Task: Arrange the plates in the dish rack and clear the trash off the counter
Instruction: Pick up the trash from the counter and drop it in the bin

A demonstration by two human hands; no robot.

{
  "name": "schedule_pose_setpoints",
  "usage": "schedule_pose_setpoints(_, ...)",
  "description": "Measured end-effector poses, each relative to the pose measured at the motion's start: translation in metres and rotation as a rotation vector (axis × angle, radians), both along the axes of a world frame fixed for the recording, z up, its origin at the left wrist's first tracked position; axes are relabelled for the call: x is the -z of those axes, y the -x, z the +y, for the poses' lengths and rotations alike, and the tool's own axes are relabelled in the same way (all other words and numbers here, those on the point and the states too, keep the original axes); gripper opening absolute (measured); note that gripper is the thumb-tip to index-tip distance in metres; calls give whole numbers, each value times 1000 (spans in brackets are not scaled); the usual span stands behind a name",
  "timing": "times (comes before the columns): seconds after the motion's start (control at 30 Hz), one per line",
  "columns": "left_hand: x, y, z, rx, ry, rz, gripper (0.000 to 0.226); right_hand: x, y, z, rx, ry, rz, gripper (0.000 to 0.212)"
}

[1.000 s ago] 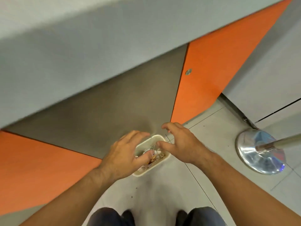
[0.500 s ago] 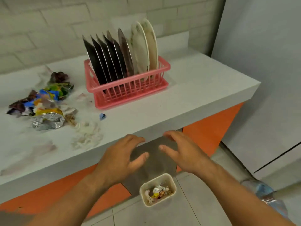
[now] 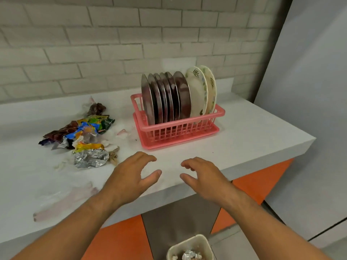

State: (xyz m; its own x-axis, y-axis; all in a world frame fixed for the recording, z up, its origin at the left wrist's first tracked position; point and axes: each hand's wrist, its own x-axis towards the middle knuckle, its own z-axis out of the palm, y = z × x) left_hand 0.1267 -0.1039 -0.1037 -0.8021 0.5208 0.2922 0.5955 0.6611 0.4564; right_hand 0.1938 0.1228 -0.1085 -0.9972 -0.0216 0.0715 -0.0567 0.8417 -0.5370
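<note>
Nearest us, below our wrists, a pale bin (image 3: pixel 199 238) sits on the floor, cut off by the lower edge, so we see only part of its rim and some crumpled scraps inside. Our left hand (image 3: pixel 129 177) and right hand (image 3: pixel 204 177) hover side by side and apart over the front edge of the desk (image 3: pixel 244 136). Both have spread, loosely curled fingers and hold nothing; we cannot tell whether they touch the surface. Left of our left hand lies a thin clear plastic film (image 3: pixel 62 199), hard to make out against the pale top. Just beyond and left of that hand is a crushed foil wrapper (image 3: pixel 90 159), and farther off the same way the pile of trash (image 3: pixel 80 136) spreads out in coloured packets and torn white bits whose shapes blur together. Straight beyond both hands stands the pink dish rack (image 3: pixel 178 130), its long axis running left to right. The steel plates (image 3: pixel 165 98) stand on edge in it, packed in a row along that axis, and two pale leaf-printed plates (image 3: pixel 199 91) close the right end; the rack wall hides all their lower edges. Under the desk are orange panels (image 3: pixel 262 177) and a grey panel (image 3: pixel 178 218). Behind it rises a pale brick wall (image 3: pixel 131 34), with a plain grey wall (image 3: pixel 309 109) beyond our right hand.
</note>
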Motion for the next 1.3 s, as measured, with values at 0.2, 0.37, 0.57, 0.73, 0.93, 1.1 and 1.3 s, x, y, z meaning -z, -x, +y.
schedule_pose_setpoints(0.2, -1, 55, -44, -19, -34, 13, 34, 1, 56, -43, 32, -99, -63, 40)
schedule_pose_setpoints(0.37, 5, 81, -61, 6, -40, -6, 24, 10, 86, -62, 15, -202, -151, 38)
schedule_pose_setpoints(0.57, 12, 89, -67, -8, -7, -14, 24, 27, 119, -72, -68, -317, -206, 36)
schedule_pose_setpoints(0.73, 17, 93, -66, 7, 96, -20, 29, 34, 147, -81, -136, -445, -138, 33)
schedule_pose_setpoints(0.93, 25, 102, -65, -33, 286, -125, 39, 45, 149, -72, -128, -445, -120, 33)
schedule_pose_setpoints(1.1, 33, 108, -58, -30, 465, -235, 47, 40, 144, -64, -102, -364, -104, 27)
schedule_pose_setpoints(1.3, 36, 115, -50, -51, 430, -233, 47, 28, 136, -55, -11, -177, -153, 25)
